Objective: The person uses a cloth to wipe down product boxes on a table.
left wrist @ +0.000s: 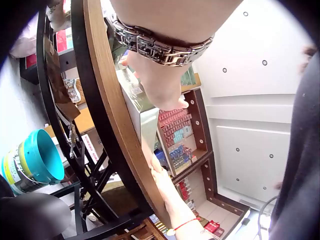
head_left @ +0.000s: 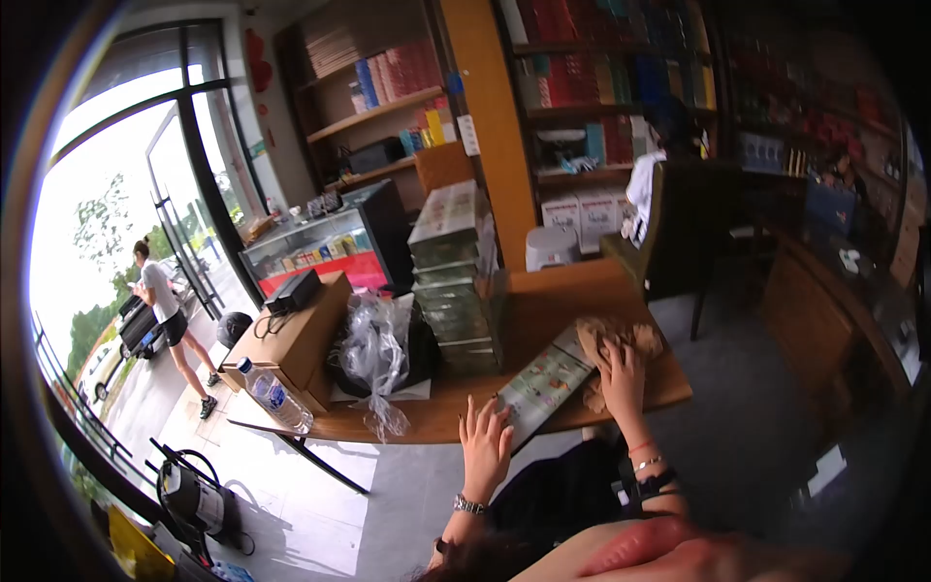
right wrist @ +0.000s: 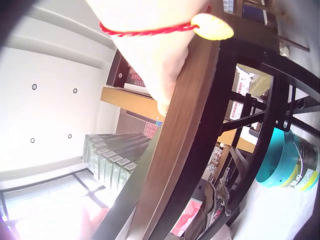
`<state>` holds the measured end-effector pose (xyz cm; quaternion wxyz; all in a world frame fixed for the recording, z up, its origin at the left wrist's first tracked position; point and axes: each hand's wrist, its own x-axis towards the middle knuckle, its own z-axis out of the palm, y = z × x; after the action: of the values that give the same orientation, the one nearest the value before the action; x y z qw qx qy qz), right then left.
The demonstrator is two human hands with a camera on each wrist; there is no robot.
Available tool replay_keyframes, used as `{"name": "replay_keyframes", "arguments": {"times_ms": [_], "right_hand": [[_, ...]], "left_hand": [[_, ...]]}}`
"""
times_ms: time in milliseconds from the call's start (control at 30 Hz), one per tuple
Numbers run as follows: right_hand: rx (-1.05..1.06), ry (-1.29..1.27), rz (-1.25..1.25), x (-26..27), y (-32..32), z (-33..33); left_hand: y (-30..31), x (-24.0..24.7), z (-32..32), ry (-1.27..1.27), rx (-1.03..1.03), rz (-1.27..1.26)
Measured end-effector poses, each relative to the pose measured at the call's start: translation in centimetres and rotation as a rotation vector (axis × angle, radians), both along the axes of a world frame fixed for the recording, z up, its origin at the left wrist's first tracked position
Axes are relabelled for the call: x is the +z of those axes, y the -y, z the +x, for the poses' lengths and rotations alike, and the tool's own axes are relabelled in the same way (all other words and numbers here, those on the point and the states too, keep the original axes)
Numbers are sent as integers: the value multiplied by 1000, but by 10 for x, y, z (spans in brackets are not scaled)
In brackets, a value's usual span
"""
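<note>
A long flat box with a printed pattern (head_left: 543, 386) lies slantwise at the table's near edge. My left hand (head_left: 484, 448) rests at its near left end, fingers spread and fairly straight; in the left wrist view the hand (left wrist: 157, 80) is over the pale box (left wrist: 145, 120). A crumpled brown cloth (head_left: 640, 341) lies at the box's far right end. My right hand (head_left: 623, 376) lies on that cloth with fingers bent over it. In the right wrist view the hand (right wrist: 160, 65) is bright and its fingers are mostly hidden.
A stack of similar boxes (head_left: 456, 301) stands behind on the table (head_left: 543, 291). Left of it are clear plastic wrap (head_left: 376, 354), a cardboard box (head_left: 320, 335) and a water bottle (head_left: 276, 396). A person sits in a chair (head_left: 689, 223) beyond; another stands outside (head_left: 165, 301).
</note>
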<state>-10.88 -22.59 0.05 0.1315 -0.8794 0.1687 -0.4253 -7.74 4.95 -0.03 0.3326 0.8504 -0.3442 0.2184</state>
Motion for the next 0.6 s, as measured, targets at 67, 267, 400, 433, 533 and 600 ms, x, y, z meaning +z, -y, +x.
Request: {"name": "replay_keyframes", "arguments": {"times_ms": [67,267,400,433,533,600], "right_hand": [[4,-7,32,2,-1,-3],[8,-1,-28,-2,2,-1],[23,-9,-1,-1,3,2],[28,-3,12,1,2,1],[25,-12,23,-3,-3,0],[-3,3,-36,0,2,2]], "left_hand": [[2,9,0,4,-7,101],[13,13,-11,96,17,268],[16,16,-22,149,86,547],[16,19,-24,145,88,661],[15,16,-19,192,112,810],[19,26,-22,175,132,894]]}}
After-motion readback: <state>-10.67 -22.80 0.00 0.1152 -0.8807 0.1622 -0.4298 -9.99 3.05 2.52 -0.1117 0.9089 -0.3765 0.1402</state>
